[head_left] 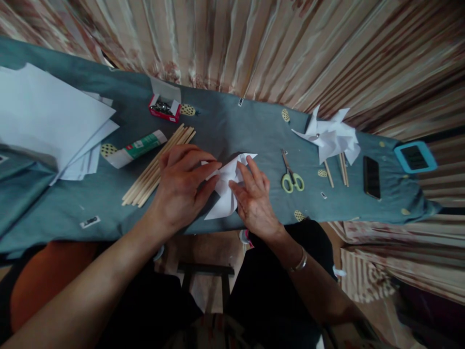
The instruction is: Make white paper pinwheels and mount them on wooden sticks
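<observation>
A white paper pinwheel with folded blades lies at the front middle of the cloth-covered table, between my two hands. My left hand pinches its left side, thumb and fingertips close together on the paper. On the right side, my right hand grips a fold of the same paper between thumb and fingers. The pinwheel's centre is partly covered by my fingertips. Beside my left hand lies a bundle of wooden sticks. Scissors with green handles rest to the right of my right hand.
Stacked white paper sheets lie at left. Near them are a green-and-white tube and a red box of small metal pins. Finished pinwheels on sticks, a phone and a blue-framed device sit at right. Curtains hang behind.
</observation>
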Available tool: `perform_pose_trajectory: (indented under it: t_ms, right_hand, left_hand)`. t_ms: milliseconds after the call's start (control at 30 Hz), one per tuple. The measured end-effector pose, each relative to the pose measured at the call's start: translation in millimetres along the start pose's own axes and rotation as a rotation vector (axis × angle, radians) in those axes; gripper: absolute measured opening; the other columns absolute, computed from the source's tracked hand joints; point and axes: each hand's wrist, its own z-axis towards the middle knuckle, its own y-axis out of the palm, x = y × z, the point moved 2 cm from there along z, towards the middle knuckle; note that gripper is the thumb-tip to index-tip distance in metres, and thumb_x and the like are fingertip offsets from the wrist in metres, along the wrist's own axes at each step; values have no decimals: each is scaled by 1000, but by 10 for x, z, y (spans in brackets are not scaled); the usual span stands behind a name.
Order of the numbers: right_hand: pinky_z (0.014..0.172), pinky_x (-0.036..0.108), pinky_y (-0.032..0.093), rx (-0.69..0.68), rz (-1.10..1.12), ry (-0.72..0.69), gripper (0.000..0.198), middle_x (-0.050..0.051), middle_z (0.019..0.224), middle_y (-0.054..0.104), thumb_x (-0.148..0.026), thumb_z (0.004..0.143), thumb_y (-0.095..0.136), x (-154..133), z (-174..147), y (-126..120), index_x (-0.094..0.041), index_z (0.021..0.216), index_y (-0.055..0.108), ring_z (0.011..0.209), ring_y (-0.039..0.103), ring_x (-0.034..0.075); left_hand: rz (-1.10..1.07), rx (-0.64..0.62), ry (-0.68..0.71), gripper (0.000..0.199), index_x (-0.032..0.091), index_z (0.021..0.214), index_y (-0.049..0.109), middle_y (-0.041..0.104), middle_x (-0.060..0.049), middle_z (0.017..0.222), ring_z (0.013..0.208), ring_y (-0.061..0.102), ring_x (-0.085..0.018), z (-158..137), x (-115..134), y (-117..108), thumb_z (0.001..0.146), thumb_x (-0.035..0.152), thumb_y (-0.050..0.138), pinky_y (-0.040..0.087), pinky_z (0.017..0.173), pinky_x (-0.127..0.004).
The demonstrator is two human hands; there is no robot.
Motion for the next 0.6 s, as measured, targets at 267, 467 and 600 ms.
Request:
perform_pose_trajectory:
  t_ms: [267,467,600]
  right_hand:
    - [115,61,35,-13,97,49,31,0,158,40,-24,101,41,142,-7,-14,-29,111,70,153,22,33]
    - [119,59,31,-67,230,95,39,-1,159,39,-23,100,39,226,-32,-111,-32,124,67,154,22,27]
    - [118,59,32,-40,223,86,37,4,156,44,-20,99,40,243,-34,-170,-27,122,68,153,24,27]
  left_hand:
    - [-6,-25,-64,21,25,106,71,72,-6,110,112,56,-28,6,-53,27,97,31,53,42,93,-49]
    - [-24,-21,-93,23,26,101,72,73,-5,107,106,57,-27,31,-89,12,98,34,51,42,92,-47]
    - [-15,-11,-106,22,22,102,73,73,-6,108,108,57,-27,42,-89,-3,97,32,54,42,92,-47]
